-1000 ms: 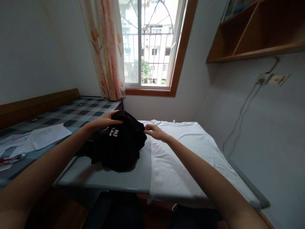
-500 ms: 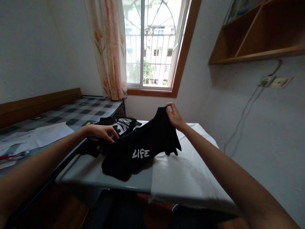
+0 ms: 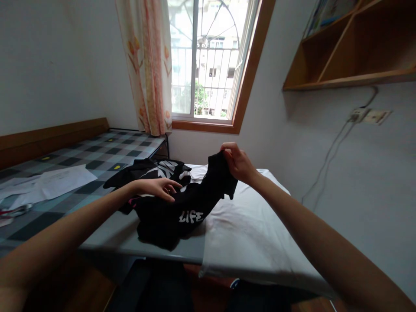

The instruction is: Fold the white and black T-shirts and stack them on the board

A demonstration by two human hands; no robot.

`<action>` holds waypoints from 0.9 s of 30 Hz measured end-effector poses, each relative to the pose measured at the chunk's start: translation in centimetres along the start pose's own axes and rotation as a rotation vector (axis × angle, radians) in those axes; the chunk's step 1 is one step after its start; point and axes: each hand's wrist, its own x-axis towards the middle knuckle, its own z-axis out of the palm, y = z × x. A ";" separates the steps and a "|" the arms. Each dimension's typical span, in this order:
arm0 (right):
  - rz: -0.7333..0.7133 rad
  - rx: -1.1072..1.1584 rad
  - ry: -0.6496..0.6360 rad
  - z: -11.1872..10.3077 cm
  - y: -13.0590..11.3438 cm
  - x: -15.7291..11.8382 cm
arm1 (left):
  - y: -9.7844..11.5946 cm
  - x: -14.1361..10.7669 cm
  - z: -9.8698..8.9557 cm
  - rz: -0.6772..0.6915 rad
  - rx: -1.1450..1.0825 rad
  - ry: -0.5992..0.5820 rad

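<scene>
A black garment with white "Life" lettering (image 3: pixel 185 203) lies partly on the table, its right end lifted. My right hand (image 3: pixel 237 162) pinches that raised end above the white cloth (image 3: pixel 247 229). Over the garment's upper left part is my left hand (image 3: pixel 160 188), its fingers apart and slightly bent; whether they touch the fabric is hard to tell. Behind my left hand lies a heap of black clothing with grey and white print (image 3: pixel 139 168), with a bit of pink near my left wrist.
The grey table edge (image 3: pixel 143 253) runs along the front. To the left, a bed with a checked cover (image 3: pixel 130 141) holds papers (image 3: pixel 65 182) and a red and silver item (image 3: pixel 16 211). A curtain (image 3: pixel 152 69) hangs beside the window. Wooden shelves (image 3: pixel 334 54) are at upper right.
My left hand has moved right across the garment, its fingers more spread. The end held by my right hand has dropped slightly and shifted left, and the fabric is more bunched.
</scene>
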 end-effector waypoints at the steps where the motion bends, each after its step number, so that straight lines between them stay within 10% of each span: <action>1: -0.002 -0.033 -0.024 -0.4 0.0 0.0 | -0.1 -0.3 -0.1 -0.019 -0.013 -0.038; 13: -0.019 -0.226 -0.281 -3.0 2.1 -0.6 | -1.2 -2.1 0.7 -0.002 -0.079 0.127; 20: -0.113 -0.297 -0.053 -2.2 1.1 0.9 | -0.6 1.8 4.7 0.005 -0.124 0.072; 23: -0.054 -0.281 -0.003 -3.0 1.8 2.0 | -1.0 1.9 3.8 -0.023 -0.066 0.098; 27: 0.162 -0.262 -0.277 -4.4 2.5 2.1 | -1.0 0.3 0.7 -0.053 -0.215 0.324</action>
